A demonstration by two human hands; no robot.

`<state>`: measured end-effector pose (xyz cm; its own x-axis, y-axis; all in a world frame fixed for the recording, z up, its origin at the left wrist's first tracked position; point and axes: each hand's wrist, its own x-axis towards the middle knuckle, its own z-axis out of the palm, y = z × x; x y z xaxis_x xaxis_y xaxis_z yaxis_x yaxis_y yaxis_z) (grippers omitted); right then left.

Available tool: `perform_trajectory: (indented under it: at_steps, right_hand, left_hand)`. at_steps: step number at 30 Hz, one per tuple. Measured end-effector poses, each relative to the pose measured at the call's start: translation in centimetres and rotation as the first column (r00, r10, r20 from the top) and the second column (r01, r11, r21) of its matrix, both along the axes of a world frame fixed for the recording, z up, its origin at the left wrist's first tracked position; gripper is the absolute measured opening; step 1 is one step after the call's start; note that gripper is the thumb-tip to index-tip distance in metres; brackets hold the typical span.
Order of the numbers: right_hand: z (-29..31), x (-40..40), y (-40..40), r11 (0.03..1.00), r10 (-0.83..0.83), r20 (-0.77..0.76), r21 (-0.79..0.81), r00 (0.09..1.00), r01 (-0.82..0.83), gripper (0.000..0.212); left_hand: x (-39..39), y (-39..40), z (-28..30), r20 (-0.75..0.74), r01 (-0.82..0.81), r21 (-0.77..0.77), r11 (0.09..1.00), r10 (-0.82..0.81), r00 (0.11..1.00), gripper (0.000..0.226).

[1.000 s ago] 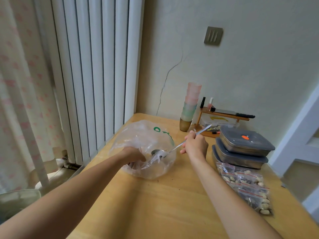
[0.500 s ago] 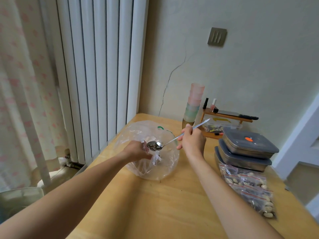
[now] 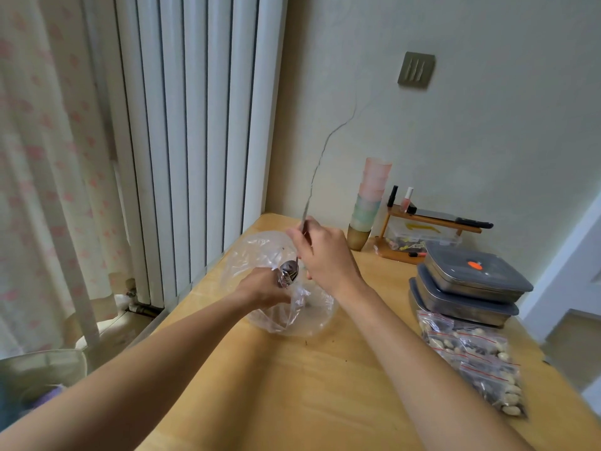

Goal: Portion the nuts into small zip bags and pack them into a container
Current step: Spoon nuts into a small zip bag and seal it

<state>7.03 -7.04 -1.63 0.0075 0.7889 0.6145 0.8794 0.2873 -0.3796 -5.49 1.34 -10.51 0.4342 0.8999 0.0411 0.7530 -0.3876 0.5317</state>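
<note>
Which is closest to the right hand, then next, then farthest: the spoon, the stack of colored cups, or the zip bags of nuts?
From the right hand, in the head view:
1. The spoon: held in that hand, bowl tipped down by the left hand.
2. The stack of colored cups: just behind, by the wall.
3. The zip bags of nuts: far right, near the table's edge.

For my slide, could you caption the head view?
Right hand tips a spoon toward the left hand over a clear bag.
</note>
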Motion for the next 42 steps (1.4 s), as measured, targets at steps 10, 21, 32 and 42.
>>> perform_trajectory:
  at_steps: [10,21,32,42]
  right_hand:
    - [-0.3,-0.3,0.2,0.996,0.051,0.198,0.065,0.979,-0.065,0.031]
    - [-0.5,-0.3,0.1,0.908,-0.031,0.253,0.411,0.967,-0.079,0.039]
    - [-0.5,-0.3,-0.2,0.928,-0.031,0.230,0.368,0.973,-0.057,0.037]
    - [-2.5,2.0,-1.0,0.894,-0.404,-0.052,0.188,0.913,0.407,0.037]
  left_hand:
    - [-0.4,0.5,-0.4,0.226,-0.038,-0.100,0.994,0.060,0.972,0.040]
    - [-0.4,0.5,-0.7,0.356,-0.114,-0.122,0.986,0.151,0.922,0.023]
    - [-0.7,0.4,-0.7,0.419,-0.080,-0.145,0.986,0.134,0.898,0.033]
    - [-0.6,1.1,-2.1,0.230,-0.056,-0.252,0.966,0.116,0.966,0.054]
